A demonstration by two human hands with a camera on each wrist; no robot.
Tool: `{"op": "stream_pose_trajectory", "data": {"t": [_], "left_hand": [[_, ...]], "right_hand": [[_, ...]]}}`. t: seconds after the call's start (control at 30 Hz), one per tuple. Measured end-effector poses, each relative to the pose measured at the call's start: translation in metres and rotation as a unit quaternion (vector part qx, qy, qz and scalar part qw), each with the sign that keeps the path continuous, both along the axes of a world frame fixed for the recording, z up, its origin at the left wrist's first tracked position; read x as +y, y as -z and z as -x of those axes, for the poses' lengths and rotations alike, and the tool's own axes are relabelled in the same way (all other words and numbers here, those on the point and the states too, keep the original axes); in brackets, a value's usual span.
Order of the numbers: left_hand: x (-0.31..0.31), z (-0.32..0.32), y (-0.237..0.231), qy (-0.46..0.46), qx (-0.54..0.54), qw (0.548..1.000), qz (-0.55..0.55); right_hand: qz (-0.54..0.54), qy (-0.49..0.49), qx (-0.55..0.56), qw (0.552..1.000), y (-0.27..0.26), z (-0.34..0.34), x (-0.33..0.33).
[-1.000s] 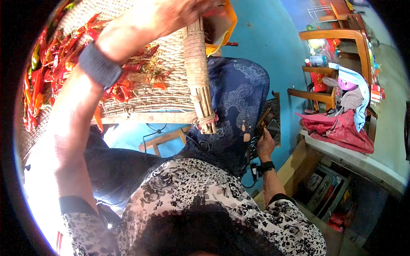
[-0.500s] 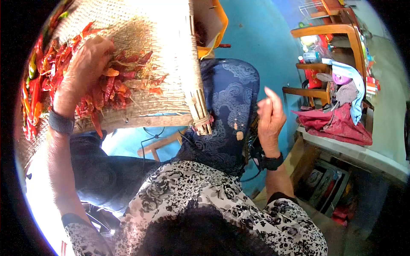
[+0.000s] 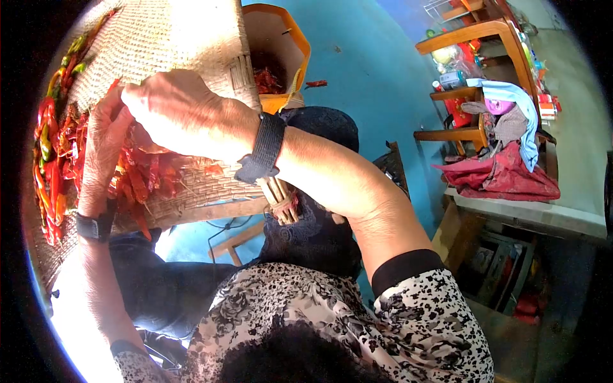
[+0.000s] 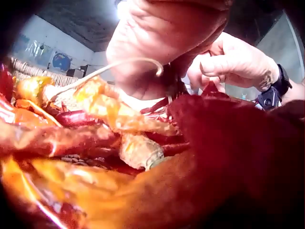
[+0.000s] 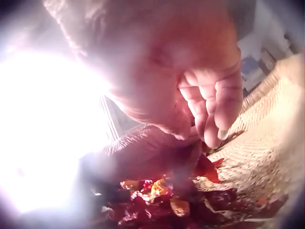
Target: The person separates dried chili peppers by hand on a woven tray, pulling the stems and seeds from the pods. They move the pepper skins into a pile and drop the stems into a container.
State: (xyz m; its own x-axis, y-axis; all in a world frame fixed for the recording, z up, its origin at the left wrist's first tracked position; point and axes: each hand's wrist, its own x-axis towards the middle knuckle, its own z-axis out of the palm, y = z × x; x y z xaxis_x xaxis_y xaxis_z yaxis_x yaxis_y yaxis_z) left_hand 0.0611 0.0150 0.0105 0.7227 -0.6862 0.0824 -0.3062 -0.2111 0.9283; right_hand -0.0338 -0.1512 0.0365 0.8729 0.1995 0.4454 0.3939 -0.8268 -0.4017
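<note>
Red and orange dried chili peppers [image 3: 137,182] lie heaped on a woven bamboo tray [image 3: 172,38]. My left hand [image 3: 105,140] is low over the heap; in the left wrist view its curled fingers [image 4: 164,43] grip dark red chili pepper pieces [image 4: 176,88]. My right hand [image 3: 182,112] reaches across the tray, its fingers bent close to the left fingertips. In the right wrist view, a red chili pepper [image 5: 208,169] shows just below the hands. I cannot tell whether the right fingers pinch anything.
A yellow-rimmed container [image 3: 297,64] with red chilies inside stands beyond the tray's right edge. One chili [image 3: 316,83] lies on the blue floor. Bundled sticks [image 3: 280,199] form the tray's near corner. A wooden chair [image 3: 476,45] with cloths stands at the right.
My left hand has moved from above the container back to the chili heap. My right hand has risen from beside the leg and crossed the tray to meet it.
</note>
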Motion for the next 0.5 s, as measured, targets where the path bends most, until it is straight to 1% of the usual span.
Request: {"op": "stream_pose_trajectory", "data": {"t": [0.07, 0.1, 0.13, 0.17, 0.2, 0.23, 0.27, 0.3, 0.4, 0.47, 0.5], "left_hand": [[0.002, -0.006, 0.005, 0.008, 0.060, 0.998, 0.002], [0.002, -0.012, 0.013, -0.017, 0.111, 0.993, 0.042], [0.006, -0.017, 0.016, -0.040, 0.098, 0.994, 0.037], [0.009, -0.019, 0.018, -0.069, 0.113, 0.990, 0.045], [0.004, -0.013, 0.009, -0.098, 0.126, 0.986, 0.053], [-0.004, -0.002, 0.001, -0.099, 0.150, 0.977, 0.118], [0.001, -0.001, -0.006, -0.083, 0.182, 0.976, 0.090], [0.001, 0.000, -0.007, -0.079, 0.174, 0.977, 0.095], [-0.001, -0.007, -0.011, -0.074, 0.162, 0.979, 0.102], [0.001, -0.014, -0.012, -0.078, 0.158, 0.979, 0.103], [0.004, -0.017, -0.011, -0.059, 0.170, 0.980, 0.081]], "right_hand": [[-0.022, -0.017, 0.013, 1.000, -0.001, -0.010, -0.004], [-0.083, -0.021, 0.035, 0.996, -0.001, -0.015, -0.005], [-0.143, -0.024, 0.057, 0.988, 0.000, -0.020, -0.006], [-0.144, 0.007, 0.049, 0.988, 0.009, -0.028, -0.003], [-0.235, 0.012, 0.055, 0.970, 0.016, -0.033, 0.000], [-0.258, 0.011, 0.023, 0.966, 0.025, -0.036, 0.004], [-0.282, 0.009, -0.009, 0.959, 0.033, -0.037, 0.009], [-0.266, 0.041, 0.059, 0.961, 0.030, -0.037, 0.009], [-0.251, 0.057, 0.069, 0.964, 0.018, -0.033, 0.002], [-0.252, 0.035, 0.057, 0.966, 0.014, -0.031, -0.003], [-0.221, 0.029, 0.048, 0.974, 0.013, -0.030, -0.005]]}}
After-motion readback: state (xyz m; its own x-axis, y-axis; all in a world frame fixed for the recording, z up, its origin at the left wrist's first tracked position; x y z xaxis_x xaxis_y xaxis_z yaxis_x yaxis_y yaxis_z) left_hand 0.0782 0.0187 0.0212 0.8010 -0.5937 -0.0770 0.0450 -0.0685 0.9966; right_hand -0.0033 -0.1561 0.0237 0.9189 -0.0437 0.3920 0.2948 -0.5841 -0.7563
